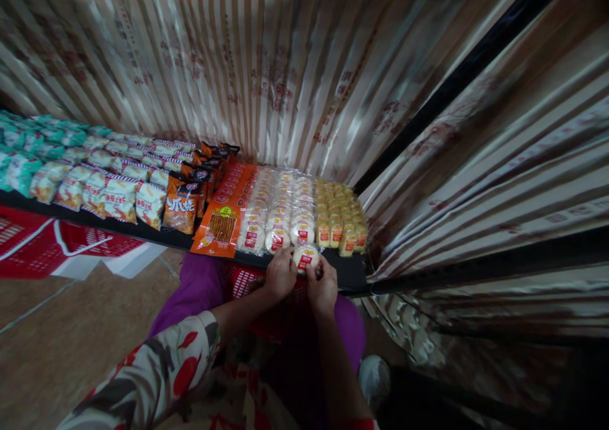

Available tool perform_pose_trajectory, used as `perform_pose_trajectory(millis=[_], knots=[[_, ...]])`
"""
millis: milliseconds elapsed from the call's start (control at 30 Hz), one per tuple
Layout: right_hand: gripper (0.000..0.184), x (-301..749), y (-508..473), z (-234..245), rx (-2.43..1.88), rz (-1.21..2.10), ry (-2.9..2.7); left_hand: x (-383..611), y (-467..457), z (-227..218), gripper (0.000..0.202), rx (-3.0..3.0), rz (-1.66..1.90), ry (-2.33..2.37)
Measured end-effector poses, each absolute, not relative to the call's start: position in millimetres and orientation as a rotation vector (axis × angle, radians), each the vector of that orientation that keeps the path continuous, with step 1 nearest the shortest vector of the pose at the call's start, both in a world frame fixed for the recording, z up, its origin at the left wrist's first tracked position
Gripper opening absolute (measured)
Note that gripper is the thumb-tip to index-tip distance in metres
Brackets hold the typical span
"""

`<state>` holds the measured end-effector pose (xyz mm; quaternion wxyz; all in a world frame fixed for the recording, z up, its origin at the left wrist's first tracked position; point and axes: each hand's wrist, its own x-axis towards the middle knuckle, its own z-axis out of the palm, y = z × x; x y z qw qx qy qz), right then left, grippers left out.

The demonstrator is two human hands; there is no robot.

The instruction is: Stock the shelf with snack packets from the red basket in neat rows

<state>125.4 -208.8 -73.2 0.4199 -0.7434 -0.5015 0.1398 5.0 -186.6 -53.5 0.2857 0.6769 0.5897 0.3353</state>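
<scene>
Both hands meet at the front edge of a low black shelf [349,278]. My left hand [280,274] and my right hand [322,285] are closed around a round white pastry pack with a red label [305,256]. It sits at the front of a row of like pastry packs [278,211]. An orange snack bag [223,224] lies to the left of them. Small yellow packs [340,211] lie to the right.
More snack bags [118,192] and teal packets [19,154] line the shelf to the left. A red plastic basket [247,284] sits under my arms, another red basket [47,243] on the floor at left. Striped shiny curtains hang behind and at the right.
</scene>
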Motion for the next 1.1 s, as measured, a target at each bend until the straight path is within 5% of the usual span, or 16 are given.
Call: perform_pose_trajectory(millis=[367,1100], knots=[[0.063,130,-188,-71,-1.876,0.358,-1.217,14,-181,-66,0.039,1.856,1.110,1.481],[0.061,123,-171,-71,-1.867,0.296,-1.227,7,-180,-71,0.052,1.970,0.992,1.372]])
